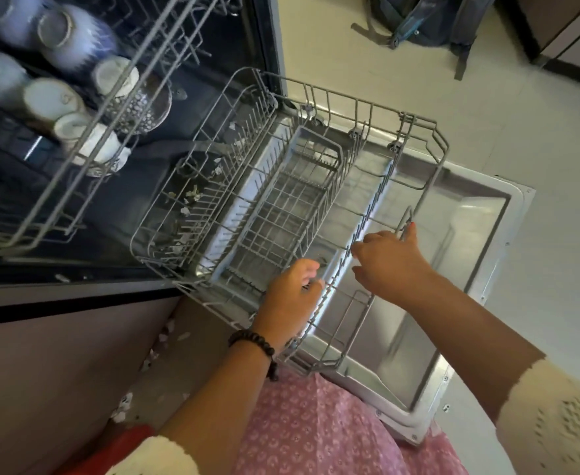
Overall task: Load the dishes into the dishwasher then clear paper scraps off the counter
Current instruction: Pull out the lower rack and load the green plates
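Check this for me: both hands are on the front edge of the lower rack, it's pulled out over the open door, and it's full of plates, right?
Not quite. The head view shows the lower rack holding no plates, only a few small scraps. The rest holds: the left hand and right hand grip its front edge, and it sits out over the open door.

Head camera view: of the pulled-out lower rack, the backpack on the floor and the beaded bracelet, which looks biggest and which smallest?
1. Lower rack, by far the largest.
2. Backpack, partly cut off and farther away, so its true size is unsure.
3. Beaded bracelet, the smallest.
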